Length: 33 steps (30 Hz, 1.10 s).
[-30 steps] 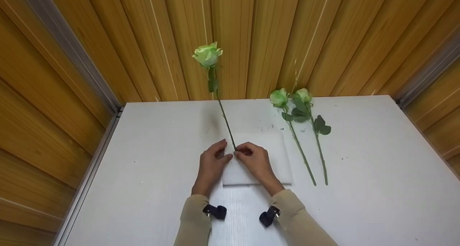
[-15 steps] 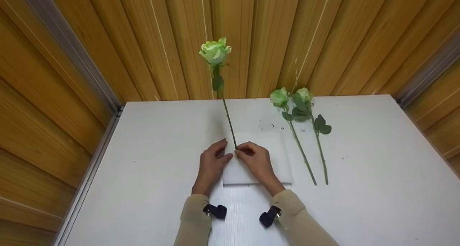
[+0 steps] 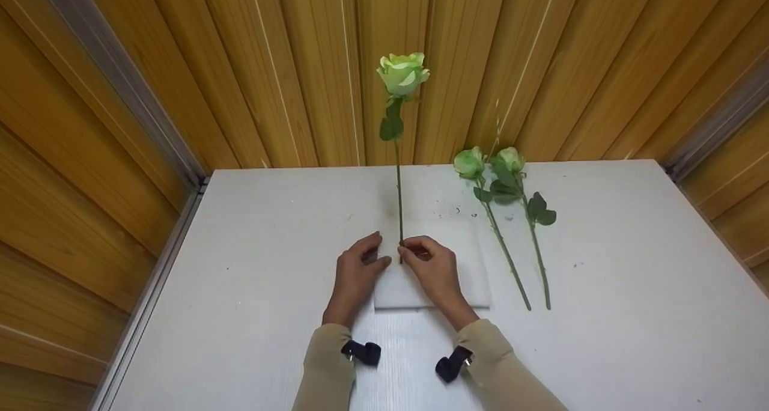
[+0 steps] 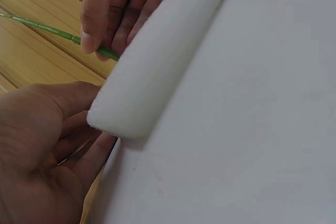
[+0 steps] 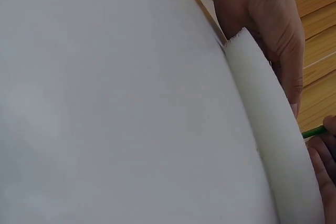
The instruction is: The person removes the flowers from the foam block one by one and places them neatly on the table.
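A pale green rose [image 3: 401,76] stands nearly upright, its thin stem [image 3: 399,182] pinched low down between the thumb and forefinger of my right hand [image 3: 434,268]. The stem's lower end meets the top of a white foam pad [image 3: 444,279]; whether it goes into the foam cannot be told. My left hand [image 3: 355,276] rests at the pad's left edge, fingers loosely bent, with the thumb apart from the forefinger. In the left wrist view, the left hand [image 4: 42,140] touches the pad's side, while the green stem [image 4: 107,53] sits under the other hand's fingertips.
Two more pale green roses lie to the right, one rose [image 3: 469,162] beside another rose [image 3: 510,158], leaves overlapping. A white table [image 3: 270,249] carries everything, with small dark specks behind the pad. Wood-patterned panels [image 3: 288,68] rise behind the table.
The held rose has swung from a leftward lean to nearly upright, its bloom moving right and slightly up. Both hands have stayed almost in place.
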Available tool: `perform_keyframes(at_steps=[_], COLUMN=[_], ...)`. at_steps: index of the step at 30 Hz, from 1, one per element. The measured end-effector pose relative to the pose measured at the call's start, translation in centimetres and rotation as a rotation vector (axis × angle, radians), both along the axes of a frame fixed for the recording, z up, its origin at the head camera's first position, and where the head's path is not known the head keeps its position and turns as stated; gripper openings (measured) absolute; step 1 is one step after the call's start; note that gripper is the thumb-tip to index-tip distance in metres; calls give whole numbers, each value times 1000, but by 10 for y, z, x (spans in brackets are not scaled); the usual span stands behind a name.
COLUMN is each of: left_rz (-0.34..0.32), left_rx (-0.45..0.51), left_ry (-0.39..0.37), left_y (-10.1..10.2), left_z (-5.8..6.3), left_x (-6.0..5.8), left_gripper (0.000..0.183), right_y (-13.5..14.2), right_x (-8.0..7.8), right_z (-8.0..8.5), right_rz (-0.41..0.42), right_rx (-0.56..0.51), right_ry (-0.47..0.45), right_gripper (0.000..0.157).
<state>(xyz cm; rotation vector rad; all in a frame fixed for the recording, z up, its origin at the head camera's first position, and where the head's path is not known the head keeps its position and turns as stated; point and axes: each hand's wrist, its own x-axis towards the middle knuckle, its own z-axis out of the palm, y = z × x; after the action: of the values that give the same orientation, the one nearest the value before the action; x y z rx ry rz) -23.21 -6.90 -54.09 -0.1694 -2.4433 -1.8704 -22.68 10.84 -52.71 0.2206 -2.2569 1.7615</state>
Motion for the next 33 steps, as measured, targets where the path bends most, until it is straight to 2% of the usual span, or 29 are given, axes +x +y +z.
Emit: perform_keyframes(at_steps=[11,19,28,33], left_rz=[0,2,0,2], left_rx=[21,-7,-22,-18], left_ry=[-19,-54,-42,-40], left_y=[1,1,1,1], left_z=[1,1,3,2], left_x=[0,1,1,0], left_gripper=[50,52,51,52], right_y=[19,39,62,78], right_x=[5,10,18,22], right_z=[15,25,32,33], right_rz=[-54,-74,-65,-95], right_rx=[11,28,53,68], right_ry=[-10,-32,-31,-44], right_gripper=[12,13,12,12])
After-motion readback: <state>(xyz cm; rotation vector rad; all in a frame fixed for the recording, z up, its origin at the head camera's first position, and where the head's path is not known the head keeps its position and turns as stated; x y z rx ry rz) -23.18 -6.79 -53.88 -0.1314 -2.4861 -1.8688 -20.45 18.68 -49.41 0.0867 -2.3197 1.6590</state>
